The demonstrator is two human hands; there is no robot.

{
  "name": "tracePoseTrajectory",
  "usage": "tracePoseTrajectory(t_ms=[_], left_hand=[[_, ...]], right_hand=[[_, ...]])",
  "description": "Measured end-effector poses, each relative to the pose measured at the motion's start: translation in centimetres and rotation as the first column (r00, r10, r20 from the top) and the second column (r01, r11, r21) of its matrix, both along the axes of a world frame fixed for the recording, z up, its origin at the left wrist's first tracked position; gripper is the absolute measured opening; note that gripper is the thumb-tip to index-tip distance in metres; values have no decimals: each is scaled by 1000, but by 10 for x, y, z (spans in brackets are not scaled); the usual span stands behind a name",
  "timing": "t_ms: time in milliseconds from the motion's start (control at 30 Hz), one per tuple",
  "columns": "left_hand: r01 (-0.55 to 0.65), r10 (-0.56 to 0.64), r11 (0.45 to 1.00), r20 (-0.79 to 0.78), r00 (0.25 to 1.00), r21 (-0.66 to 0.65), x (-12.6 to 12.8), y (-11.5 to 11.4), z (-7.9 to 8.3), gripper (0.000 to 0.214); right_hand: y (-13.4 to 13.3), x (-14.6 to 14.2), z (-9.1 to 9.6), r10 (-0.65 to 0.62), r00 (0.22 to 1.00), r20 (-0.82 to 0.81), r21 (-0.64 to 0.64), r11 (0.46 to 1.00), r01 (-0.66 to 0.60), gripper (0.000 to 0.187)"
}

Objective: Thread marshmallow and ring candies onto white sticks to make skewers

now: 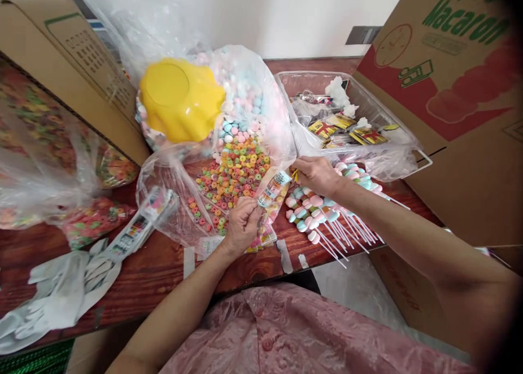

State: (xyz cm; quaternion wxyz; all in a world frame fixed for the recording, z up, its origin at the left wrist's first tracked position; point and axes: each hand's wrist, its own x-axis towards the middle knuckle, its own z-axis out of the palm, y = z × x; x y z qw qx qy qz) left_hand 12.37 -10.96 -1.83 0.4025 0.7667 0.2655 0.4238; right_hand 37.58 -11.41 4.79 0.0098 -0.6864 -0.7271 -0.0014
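My left hand (242, 225) is closed in a pinch on the lower end of a small clear candy packet (273, 189) with a printed label. At the packet's upper end my right hand (316, 175) is closed too, gripping it near a yellow twist tie. Both hands hover over a pile of coloured ring candies (231, 178) lying on an open plastic bag. Just to the right of the hands lies a row of pastel marshmallow sticks (322, 213) on white stems.
A yellow plastic bowl (180, 98) lies upside down on a bag of pastel candies (245, 98). A clear tray (404, 131) holds wrapped sweets. Cardboard boxes (453, 90) flank both sides. White gloves (61, 287) and filled packets (137, 229) lie on the red wooden table (155, 278).
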Motion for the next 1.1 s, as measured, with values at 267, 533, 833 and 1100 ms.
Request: tracePoseTrajectory(t_ms=[267,533,833,1100], left_hand=[[205,-208,976,33,978,70,2,-16,16,33],[-2,1,997,-12,1000,-80,-35,-14,40,30],[-45,45,799,-15,999,-599,-94,-67,10,38],[-38,71,756,25,997,-654,-87,-77,-1,32]], right_hand=[[-81,-18,35,286,958,-16,719,669,-188,21],[-142,-106,-21,275,961,-15,216,940,-265,23],[-140,-84,-41,222,822,-525,423,906,25,22],[-172,-108,-74,117,779,-616,364,919,151,15]])
